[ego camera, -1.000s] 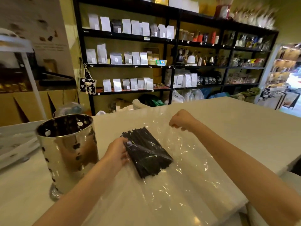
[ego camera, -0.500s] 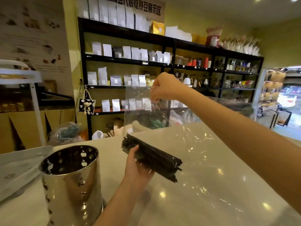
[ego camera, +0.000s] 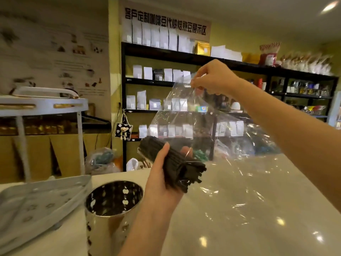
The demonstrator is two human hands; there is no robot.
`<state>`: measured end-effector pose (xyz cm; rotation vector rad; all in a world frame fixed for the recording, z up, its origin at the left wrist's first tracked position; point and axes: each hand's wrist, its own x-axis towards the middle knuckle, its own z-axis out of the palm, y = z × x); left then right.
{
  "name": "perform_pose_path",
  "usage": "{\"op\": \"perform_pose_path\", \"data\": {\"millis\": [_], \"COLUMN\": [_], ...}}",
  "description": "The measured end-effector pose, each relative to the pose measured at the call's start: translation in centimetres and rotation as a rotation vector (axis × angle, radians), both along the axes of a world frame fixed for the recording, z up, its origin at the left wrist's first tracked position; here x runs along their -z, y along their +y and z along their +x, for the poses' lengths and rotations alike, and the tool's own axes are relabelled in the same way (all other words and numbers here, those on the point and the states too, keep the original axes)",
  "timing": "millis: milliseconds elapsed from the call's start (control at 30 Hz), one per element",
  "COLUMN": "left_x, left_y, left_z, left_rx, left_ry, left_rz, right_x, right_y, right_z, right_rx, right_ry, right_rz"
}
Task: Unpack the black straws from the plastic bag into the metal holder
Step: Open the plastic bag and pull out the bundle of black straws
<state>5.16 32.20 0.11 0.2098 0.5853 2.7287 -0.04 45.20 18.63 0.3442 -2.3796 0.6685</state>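
1. Desk (ego camera: pixel 258 228): pale, glossy surface in the near field, with ceiling lights reflected on it.
2. Metal holder (ego camera: pixel 110 209): shiny perforated cylinder standing upright on the desk at lower left, mouth open upward; no straw can be made out inside, though the dark interior is hard to read.
3. White tray (ego camera: pixel 36 204): perforated, lying tilted just left of the metal holder.
4. Left hand (ego camera: pixel 162 182): raised above the desk, to the right of and above the holder's rim, clenched around the bundle with the thumb across its near side.
5. Black straws (ego camera: pixel 175 167): a tight bundle held in the air, slanting from upper left down to lower right; the loose ends fan out at the lower right. The bundle is clear of the holder and not touching the desk.
6. Plastic bag (ego camera: pixel 212 126): clear film, lifted and stretched above and to the right of the straws; a fold of it appears to remain caught around the bundle's upper end, and its lower part trails toward the desk.
7. Right hand (ego camera: pixel 214 78): highest in the field, pinching the top edge of the bag between fingertips and thumb.
8. White stand (ego camera: pixel 46 106): at far left, behind the tray.
9. Black shelving (ego camera: pixel 184 58): at the back wall, stocked with white pouches, jars and a sign in Chinese characters above.
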Motion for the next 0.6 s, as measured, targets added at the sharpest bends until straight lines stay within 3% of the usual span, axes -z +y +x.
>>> {"op": "perform_pose_path", "data": {"millis": [200, 367, 600], "left_x": [-2.7, -4.6, -6.9], "left_y": [-5.6, -10.4, -14.1], "left_z": [-0.7, -2.7, -7.3], "left_rx": [-0.229, -0.344, -0.462], "left_ry": [0.033, -0.042, -0.024], "left_rz": [-0.303, -0.564, -0.867], "right_x": [0.4, 0.8, 2.0], "right_y": [-0.8, -2.1, -4.2], "right_z": [-1.9, -4.3, -8.6], "right_rx": [-0.098, -0.234, -0.343], "right_ry": [-0.073, -0.243, -0.283], "right_rz": [-0.067, -0.285, -0.597]}}
